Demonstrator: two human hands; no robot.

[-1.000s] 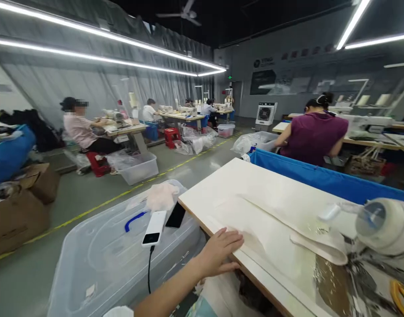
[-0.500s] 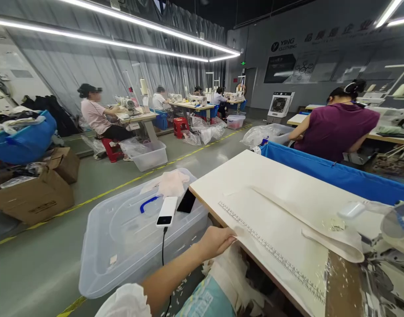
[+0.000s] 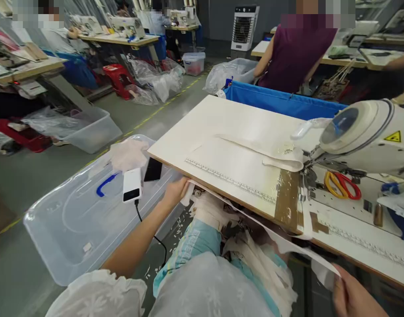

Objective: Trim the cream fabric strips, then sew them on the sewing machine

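My left hand (image 3: 175, 192) pinches one end of a long white fabric strip (image 3: 287, 243) by the near edge of the white sewing table (image 3: 188, 127). The strip stretches along the table's front edge to my right hand (image 3: 355, 294), which grips it at the lower right; that hand is slightly blurred. A second cream strip (image 3: 248, 144) lies on the tabletop and folds over close to the sewing machine (image 3: 363, 127). Cream fabric pieces (image 3: 257, 264) rest across my lap and legs.
Left of the table stands a lidded clear plastic box (image 3: 79, 233) carrying a power bank (image 3: 132, 182), a phone (image 3: 153, 169) and pinkish cloth (image 3: 129, 154). Scissors with red and yellow handles (image 3: 342, 186) lie beside the machine. Behind the table hangs a blue fabric bin (image 3: 277, 101); a co-worker (image 3: 297, 48) sits beyond.
The view has swung down and right, bringing the sewing machine and my right hand into sight. My left hand now holds the strip just off the table edge, with the strip stretched between both hands.
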